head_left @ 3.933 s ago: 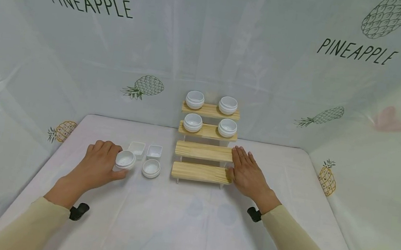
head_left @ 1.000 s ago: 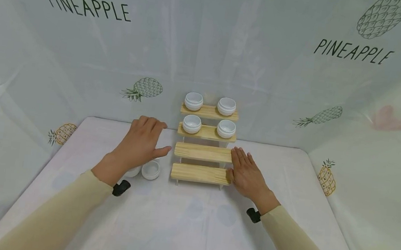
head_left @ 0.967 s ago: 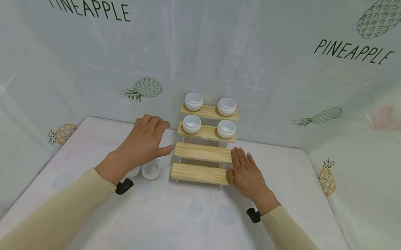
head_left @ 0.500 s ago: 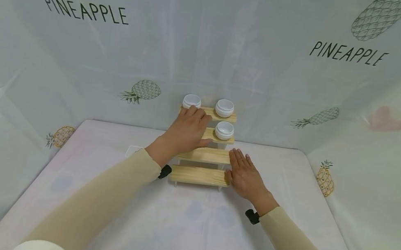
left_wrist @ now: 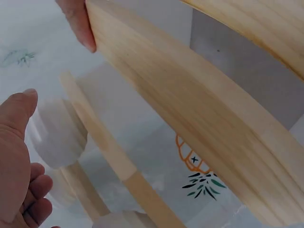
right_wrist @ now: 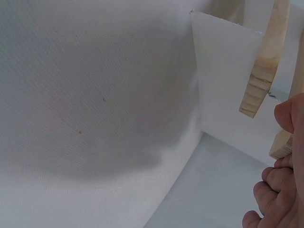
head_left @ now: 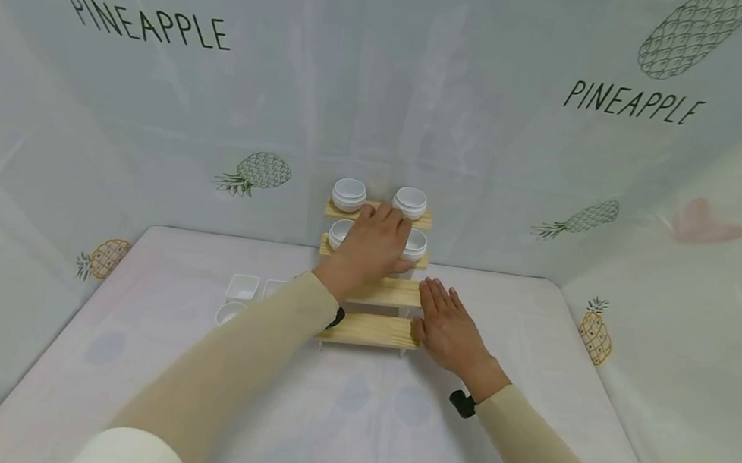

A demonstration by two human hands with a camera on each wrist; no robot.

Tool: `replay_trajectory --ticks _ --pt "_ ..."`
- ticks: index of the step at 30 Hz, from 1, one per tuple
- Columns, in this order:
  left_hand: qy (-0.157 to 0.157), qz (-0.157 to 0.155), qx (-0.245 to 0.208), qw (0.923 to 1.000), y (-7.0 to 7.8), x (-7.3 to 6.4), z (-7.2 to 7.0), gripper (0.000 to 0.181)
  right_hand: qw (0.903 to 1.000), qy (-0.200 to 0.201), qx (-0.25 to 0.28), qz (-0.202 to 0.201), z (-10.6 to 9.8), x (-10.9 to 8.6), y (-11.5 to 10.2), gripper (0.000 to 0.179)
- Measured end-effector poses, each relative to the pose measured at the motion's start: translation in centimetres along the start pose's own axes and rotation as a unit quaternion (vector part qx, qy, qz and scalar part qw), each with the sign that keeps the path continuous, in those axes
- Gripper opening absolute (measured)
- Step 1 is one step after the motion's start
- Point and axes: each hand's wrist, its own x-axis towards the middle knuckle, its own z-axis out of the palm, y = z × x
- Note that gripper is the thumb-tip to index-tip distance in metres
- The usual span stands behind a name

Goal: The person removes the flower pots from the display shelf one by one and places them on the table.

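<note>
Looks like a cloth-walled booth, hard to pin down as home, workshop or studio. Has pale sheeting (head_left: 504,147) hanging beyond the left hand (head_left: 375,246) and well out to each side of it, printed with pineapples (head_left: 264,171) and PINEAPPLE lettering (head_left: 150,26), around a pale table (head_left: 286,436) below.

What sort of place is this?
Probably an indoor tabletop corner set up for handling small items: pineapple-print sheeting rises behind a pale table, where a tiered wooden stand holds white bowls.

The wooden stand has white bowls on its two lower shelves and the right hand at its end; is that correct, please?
Not quite: the head view shows bowls on the two upper shelves of the stand; the right hand is at its end.
</note>
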Motion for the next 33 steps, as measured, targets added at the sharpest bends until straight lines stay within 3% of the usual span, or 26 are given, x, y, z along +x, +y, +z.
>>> replay_trajectory --ticks 11,20,33 --pt "0.015 -0.014 0.022 0.9996 0.4 0.0 1.2 0.075 1.0 -0.001 0.005 -0.003 0.1 0.0 -0.3 0.065" --pt "-0.013 -0.033 0.002 0.9994 0.6 0.0 1.0 0.071 1.0 -0.004 0.001 -0.003 -0.2 0.1 -0.3 0.064" --pt "0.004 -0.017 -0.021 0.9996 0.7 -0.1 0.5 0.071 0.9999 -0.006 -0.009 -0.003 0.0 0.0 0.0 0.064"
